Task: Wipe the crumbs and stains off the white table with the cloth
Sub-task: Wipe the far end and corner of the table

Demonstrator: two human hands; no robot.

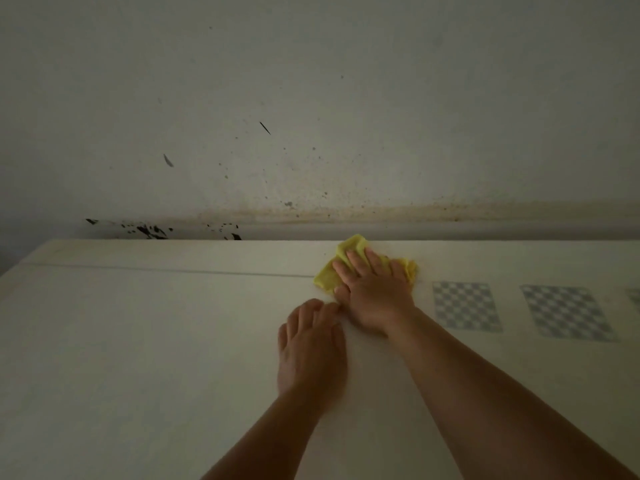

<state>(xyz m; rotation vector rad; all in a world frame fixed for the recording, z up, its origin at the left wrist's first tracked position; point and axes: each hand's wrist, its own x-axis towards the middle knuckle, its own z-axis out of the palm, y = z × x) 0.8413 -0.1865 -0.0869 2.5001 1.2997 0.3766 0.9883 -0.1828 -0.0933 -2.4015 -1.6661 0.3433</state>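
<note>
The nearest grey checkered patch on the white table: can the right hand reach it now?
Probably yes. The right hand presses the yellow cloth just left of that grey checkered patch, with only bare white table between.

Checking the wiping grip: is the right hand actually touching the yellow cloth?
Touching. The head view shows the right hand pressed flat on the yellow cloth, fingers spread across it, on the white table.

Setting: dim indoor room, most likely domestic; exact type cannot be determined. Evidence: a white desk (138,341) stands against a painted wall (311,81). The wall carries dark specks, black marks (149,230) and a brownish stain band (381,211) just above the desk. Checkered patches (465,304) mark the desk surface.
</note>
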